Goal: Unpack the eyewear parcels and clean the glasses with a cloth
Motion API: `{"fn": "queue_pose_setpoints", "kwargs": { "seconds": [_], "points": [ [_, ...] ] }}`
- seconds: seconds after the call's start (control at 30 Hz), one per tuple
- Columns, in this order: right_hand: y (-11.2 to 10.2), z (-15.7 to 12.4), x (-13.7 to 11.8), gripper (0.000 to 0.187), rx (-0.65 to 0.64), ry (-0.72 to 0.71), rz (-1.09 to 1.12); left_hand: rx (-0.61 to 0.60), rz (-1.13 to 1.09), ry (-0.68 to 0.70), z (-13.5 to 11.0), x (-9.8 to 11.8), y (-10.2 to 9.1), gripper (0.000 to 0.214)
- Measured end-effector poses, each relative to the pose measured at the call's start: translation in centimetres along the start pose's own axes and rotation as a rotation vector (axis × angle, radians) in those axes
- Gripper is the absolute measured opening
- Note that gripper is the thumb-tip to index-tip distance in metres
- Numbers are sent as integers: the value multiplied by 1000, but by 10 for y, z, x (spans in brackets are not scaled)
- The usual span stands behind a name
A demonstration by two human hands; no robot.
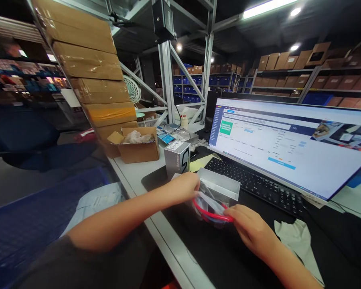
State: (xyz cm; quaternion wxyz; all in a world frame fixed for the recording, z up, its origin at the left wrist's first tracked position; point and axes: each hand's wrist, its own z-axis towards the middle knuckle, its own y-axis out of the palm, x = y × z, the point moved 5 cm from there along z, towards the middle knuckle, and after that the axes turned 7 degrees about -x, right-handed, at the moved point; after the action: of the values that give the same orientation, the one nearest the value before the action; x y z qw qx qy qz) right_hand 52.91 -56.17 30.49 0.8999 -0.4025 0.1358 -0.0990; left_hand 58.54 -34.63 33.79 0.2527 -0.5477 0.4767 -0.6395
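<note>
Band [212, 216], red and curved, is located between the two hands, above the mat [195, 249] on the tabletop [130, 171] and on the near side of the open tray [233, 191]. Right hand [249, 226]: fingers clenched on the right end of the band. Left hand [184, 186]: fingers curled beside the tray, near the left end of the band; whether they grip anything cannot be told. Whitish film [211, 203] adjoins the band. Box [176, 159] stands upright beyond the left hand. Keyboard [249, 178] lies below the monitor [270, 138]; cloth [297, 239] lies beside the right forearm
</note>
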Motion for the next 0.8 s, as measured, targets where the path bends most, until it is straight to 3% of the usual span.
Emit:
{"fn": "queue_pose_setpoints", "kwargs": {
  "seconds": [0.13, 0.27, 0.4, 0.5, 0.57, 0.63, 0.73, 0.8],
  "points": [
    [1, -2, 7, 28, -9, 45, 34, -13, 32, 28, 5, 7, -2, 22],
    [2, -5, 18, 29, -9, 162, 116, -114, -13, 188, 4, 26, -11, 21],
    [10, -7, 30, 28, -77, 368, 333, -271, -104, 329, 8, 42, -20, 16],
    [20, -9, 37, 29, -101, 550, 571, -304, -148, 352, 18, 39, -22, 11],
    [26, -10, 40, 34, -48, 654, 733, -192, -154, 334, 21, 32, -23, 14],
    [32, -12, 45, 41, 37, 756, 891, 34, -151, 289, 13, 22, -22, 19],
    [39, -15, 50, 52, 152, 896, 1083, 458, -111, 233, -25, 11, -3, 24],
    [44, -16, 50, 55, 207, 962, 1164, 779, -25, 253, -62, 9, 18, 11]
  ]
}}
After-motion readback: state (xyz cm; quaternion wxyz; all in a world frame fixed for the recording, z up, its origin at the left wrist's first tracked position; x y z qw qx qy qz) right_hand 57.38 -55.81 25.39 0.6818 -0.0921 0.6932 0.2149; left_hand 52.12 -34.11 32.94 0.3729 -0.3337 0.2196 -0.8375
